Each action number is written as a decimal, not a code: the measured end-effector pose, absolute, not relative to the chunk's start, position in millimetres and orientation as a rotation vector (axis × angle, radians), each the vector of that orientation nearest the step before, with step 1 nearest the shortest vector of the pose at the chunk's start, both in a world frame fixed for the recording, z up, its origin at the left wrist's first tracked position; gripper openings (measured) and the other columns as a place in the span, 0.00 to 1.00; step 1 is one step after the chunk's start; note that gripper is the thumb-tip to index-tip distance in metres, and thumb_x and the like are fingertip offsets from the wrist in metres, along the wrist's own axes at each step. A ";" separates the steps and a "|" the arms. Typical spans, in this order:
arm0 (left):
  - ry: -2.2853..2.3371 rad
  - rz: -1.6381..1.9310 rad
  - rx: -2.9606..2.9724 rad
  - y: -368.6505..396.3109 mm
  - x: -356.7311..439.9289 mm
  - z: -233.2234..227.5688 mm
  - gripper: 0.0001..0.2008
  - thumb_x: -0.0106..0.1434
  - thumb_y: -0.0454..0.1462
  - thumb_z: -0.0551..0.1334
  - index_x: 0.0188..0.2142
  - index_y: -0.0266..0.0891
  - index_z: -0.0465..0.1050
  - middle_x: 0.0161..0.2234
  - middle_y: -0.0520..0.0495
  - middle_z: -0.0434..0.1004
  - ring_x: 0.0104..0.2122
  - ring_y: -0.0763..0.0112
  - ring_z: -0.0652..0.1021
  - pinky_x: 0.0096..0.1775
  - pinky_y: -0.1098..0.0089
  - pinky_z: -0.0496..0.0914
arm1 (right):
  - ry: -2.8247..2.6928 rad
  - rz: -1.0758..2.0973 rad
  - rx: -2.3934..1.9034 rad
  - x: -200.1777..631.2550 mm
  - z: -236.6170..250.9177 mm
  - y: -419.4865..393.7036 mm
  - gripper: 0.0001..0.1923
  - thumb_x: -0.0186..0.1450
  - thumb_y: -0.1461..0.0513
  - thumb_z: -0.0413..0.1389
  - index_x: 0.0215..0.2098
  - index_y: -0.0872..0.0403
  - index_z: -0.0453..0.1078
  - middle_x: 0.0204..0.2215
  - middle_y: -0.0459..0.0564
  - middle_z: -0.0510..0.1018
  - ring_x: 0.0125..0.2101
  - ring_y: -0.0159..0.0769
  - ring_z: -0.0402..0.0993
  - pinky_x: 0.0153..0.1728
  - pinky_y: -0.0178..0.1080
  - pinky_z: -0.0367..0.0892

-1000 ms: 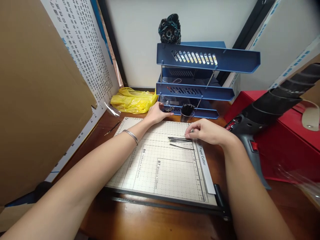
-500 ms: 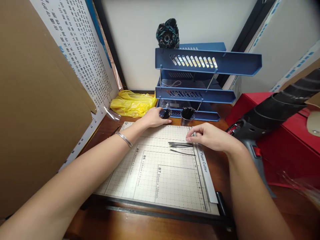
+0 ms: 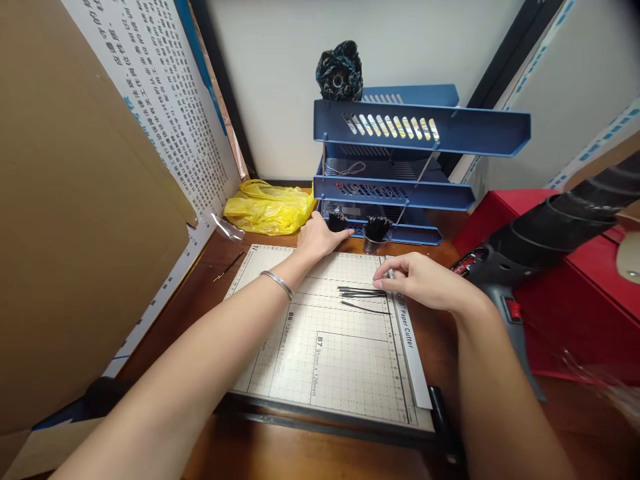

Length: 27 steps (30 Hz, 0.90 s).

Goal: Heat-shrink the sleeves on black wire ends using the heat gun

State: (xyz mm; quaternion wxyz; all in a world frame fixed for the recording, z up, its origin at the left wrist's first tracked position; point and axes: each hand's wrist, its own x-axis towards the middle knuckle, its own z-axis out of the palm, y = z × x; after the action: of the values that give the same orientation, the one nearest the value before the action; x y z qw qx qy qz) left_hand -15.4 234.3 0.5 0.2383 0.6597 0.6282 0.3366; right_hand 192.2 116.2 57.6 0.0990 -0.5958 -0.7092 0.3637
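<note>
A white gridded paper cutter board [image 3: 310,347] lies on the wooden desk in front of me. Several thin black strands [image 3: 360,293] lie across it near the cutter's right rail. My right hand [image 3: 425,283] rests at the rail with fingertips pinching the right ends of those strands. My left hand [image 3: 320,237] reaches to the board's far edge and is closed around a bundle of black strands [image 3: 338,220]. A small cup of black strands [image 3: 376,233] stands just right of it.
A blue three-tier letter tray [image 3: 415,127] stands behind the board, a dark cloth bundle [image 3: 340,70] on top. A yellow plastic bag [image 3: 270,208] lies at back left. A heat gun [image 3: 545,233] and red box [image 3: 575,293] sit right; cardboard [image 3: 75,213] leans left.
My left hand has tilted and shifted the bundle of black strands slightly at the board's far edge. My right hand has stayed on the strands by the rail. The view shifted a little.
</note>
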 end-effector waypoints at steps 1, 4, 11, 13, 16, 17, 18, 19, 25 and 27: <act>1.729 0.937 1.784 233.6 -13.4 1.1 0.42 0.43 0.60 0.76 0.47 0.37 0.65 0.49 0.23 0.76 0.58 0.26 0.72 0.55 0.32 0.66 | -2.109 1.059 -1.771 192.6 57.4 116.2 0.15 0.62 0.50 0.60 0.37 0.52 0.79 0.20 0.40 0.63 0.23 0.30 0.58 0.27 0.37 0.53; 1.740 0.969 1.744 227.1 -14.1 9.2 0.46 0.42 0.64 0.74 0.49 0.38 0.63 0.52 0.23 0.74 0.59 0.25 0.70 0.57 0.32 0.63 | -2.157 0.967 -1.797 193.6 58.7 115.9 0.14 0.62 0.51 0.60 0.37 0.52 0.79 0.20 0.41 0.64 0.23 0.30 0.59 0.28 0.37 0.55; 1.511 1.041 2.169 167.4 -31.5 29.4 0.32 0.62 0.52 0.67 0.58 0.37 0.63 0.60 0.30 0.70 0.60 0.44 0.72 0.62 0.47 0.64 | -2.219 0.930 -1.799 186.7 62.5 107.9 0.22 0.56 0.51 0.66 0.47 0.51 0.79 0.23 0.41 0.68 0.24 0.32 0.63 0.28 0.37 0.57; 1.245 0.847 2.304 142.6 -35.2 25.1 0.24 0.66 0.45 0.63 0.58 0.36 0.66 0.59 0.33 0.73 0.59 0.50 0.73 0.62 0.51 0.65 | -2.212 0.851 -1.796 182.1 57.1 99.3 0.20 0.58 0.52 0.64 0.47 0.51 0.78 0.21 0.41 0.67 0.24 0.32 0.62 0.28 0.37 0.57; 1.111 0.697 2.343 111.7 -39.4 15.3 0.21 0.64 0.44 0.65 0.55 0.37 0.72 0.55 0.37 0.78 0.55 0.53 0.77 0.59 0.54 0.70 | -2.105 0.696 -1.797 176.2 41.4 80.1 0.18 0.62 0.53 0.60 0.48 0.49 0.78 0.22 0.41 0.67 0.24 0.33 0.63 0.29 0.38 0.58; 1.085 0.659 2.355 104.7 -40.3 12.4 0.22 0.64 0.44 0.65 0.55 0.37 0.73 0.55 0.37 0.79 0.55 0.52 0.78 0.59 0.54 0.71 | -2.057 0.654 -1.782 174.9 35.5 73.0 0.18 0.63 0.53 0.59 0.49 0.49 0.77 0.24 0.43 0.69 0.25 0.34 0.65 0.30 0.39 0.59; 1.067 0.634 2.367 99.5 -40.7 9.9 0.23 0.63 0.43 0.66 0.56 0.37 0.73 0.55 0.38 0.79 0.55 0.51 0.78 0.59 0.53 0.71 | -2.021 0.621 -1.749 173.9 30.0 66.0 0.19 0.63 0.54 0.59 0.51 0.49 0.76 0.28 0.44 0.72 0.28 0.35 0.68 0.32 0.39 0.61; 1.055 0.617 2.376 96.2 -40.5 7.8 0.23 0.63 0.42 0.66 0.56 0.37 0.73 0.56 0.38 0.78 0.56 0.51 0.77 0.59 0.52 0.70 | -2.007 0.578 -1.712 173.3 25.4 59.7 0.21 0.63 0.54 0.59 0.53 0.50 0.76 0.33 0.47 0.74 0.32 0.37 0.70 0.35 0.40 0.64; 1.110 0.657 2.329 96.2 -28.8 -0.4 0.14 0.65 0.37 0.63 0.50 0.41 0.77 0.54 0.43 0.81 0.64 0.48 0.71 0.63 0.48 0.66 | -2.036 0.459 -1.673 173.8 15.8 41.7 0.27 0.63 0.54 0.59 0.60 0.50 0.70 0.59 0.56 0.69 0.51 0.47 0.74 0.49 0.47 0.71; 1.127 0.660 2.302 96.9 -24.9 -2.6 0.10 0.66 0.37 0.63 0.46 0.42 0.79 0.54 0.44 0.81 0.66 0.48 0.68 0.66 0.46 0.62 | -2.034 0.433 -1.680 174.4 14.2 40.9 0.26 0.64 0.55 0.59 0.60 0.50 0.70 0.61 0.56 0.68 0.53 0.49 0.73 0.54 0.50 0.70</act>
State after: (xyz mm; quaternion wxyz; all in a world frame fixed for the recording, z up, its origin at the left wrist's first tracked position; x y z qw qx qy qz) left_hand -24.9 96.9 -2.6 0.2450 0.8432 0.4129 0.2418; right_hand 174.4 40.9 14.2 0.2319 -0.6112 -0.7402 0.1575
